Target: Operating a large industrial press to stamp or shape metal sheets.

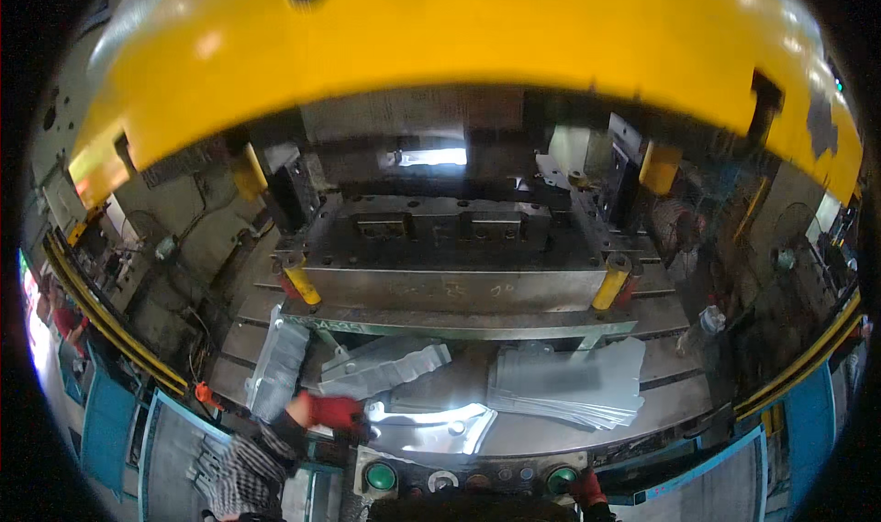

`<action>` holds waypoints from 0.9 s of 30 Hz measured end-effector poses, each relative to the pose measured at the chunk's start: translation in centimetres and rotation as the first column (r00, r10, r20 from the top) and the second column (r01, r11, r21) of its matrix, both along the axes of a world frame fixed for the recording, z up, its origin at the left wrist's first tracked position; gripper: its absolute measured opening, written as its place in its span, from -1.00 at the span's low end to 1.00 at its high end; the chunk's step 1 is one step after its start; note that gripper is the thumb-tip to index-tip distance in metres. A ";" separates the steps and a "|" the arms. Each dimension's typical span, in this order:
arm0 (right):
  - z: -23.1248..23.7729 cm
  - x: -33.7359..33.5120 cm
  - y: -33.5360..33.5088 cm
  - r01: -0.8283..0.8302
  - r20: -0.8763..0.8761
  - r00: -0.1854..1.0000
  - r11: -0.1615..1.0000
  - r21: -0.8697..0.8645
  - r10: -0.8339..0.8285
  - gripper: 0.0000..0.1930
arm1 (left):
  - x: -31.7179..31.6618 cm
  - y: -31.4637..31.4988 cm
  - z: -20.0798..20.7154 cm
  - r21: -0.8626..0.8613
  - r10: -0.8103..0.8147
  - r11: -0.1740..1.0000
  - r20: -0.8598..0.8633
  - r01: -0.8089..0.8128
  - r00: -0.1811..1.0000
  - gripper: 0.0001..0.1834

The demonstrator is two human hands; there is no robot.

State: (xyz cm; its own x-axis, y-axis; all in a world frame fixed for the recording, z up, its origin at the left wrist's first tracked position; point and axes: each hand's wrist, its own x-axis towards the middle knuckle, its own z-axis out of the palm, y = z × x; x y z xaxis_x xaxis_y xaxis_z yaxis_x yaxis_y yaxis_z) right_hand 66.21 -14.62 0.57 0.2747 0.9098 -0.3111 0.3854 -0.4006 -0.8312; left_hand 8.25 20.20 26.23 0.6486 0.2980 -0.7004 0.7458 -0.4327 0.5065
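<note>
My left hand point(332, 413), in a red glove below a checkered sleeve, is closed at the left end of a shiny stamped sheet-metal part point(436, 427). This part lies level over the front edge of the press table point(541, 441). My right hand point(588, 491), also red-gloved, is at the right green push button point(563, 480) of the control panel; its fingers are mostly hidden. A fanned stack of flat metal blanks point(569, 382) rests on the table at the right. Formed metal parts point(384, 366) lie at the middle left, beside another pile of formed parts point(279, 364).
Behind the parts stands the lower die point(450, 288), with yellow posts point(609, 281) at its front corners. A large yellow press beam point(440, 35) spans overhead. A left green button point(380, 475) sits on the panel. Blue-framed carts point(170, 435) flank the table.
</note>
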 end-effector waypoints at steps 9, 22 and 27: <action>-4.1 2.5 -0.7 0.171 0.028 0.984 0.980 0.103 -0.175 -0.53 | 16.6 16.9 28.2 0.896 -0.341 0.015 0.422 -0.444 0.840 -0.08; 9.1 9.0 5.0 0.668 -0.376 0.744 0.618 0.415 -0.553 -0.32 | 18.4 21.6 27.0 0.871 -0.439 -0.012 0.437 -0.491 0.785 -0.52; 7.9 12.5 9.4 0.580 -0.232 0.814 0.716 0.389 -0.533 -0.39 | 17.0 10.7 26.3 0.773 -0.417 0.080 0.600 -0.630 0.683 -0.54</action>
State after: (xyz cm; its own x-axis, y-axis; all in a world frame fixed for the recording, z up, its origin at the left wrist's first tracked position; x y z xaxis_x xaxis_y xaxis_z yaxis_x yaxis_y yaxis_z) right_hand 78.71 -5.27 8.49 0.7639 0.6452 0.0129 0.1156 -0.1172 -0.9864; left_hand 25.28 30.95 52.51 0.5144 0.3877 0.7649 0.5944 -0.8041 0.0078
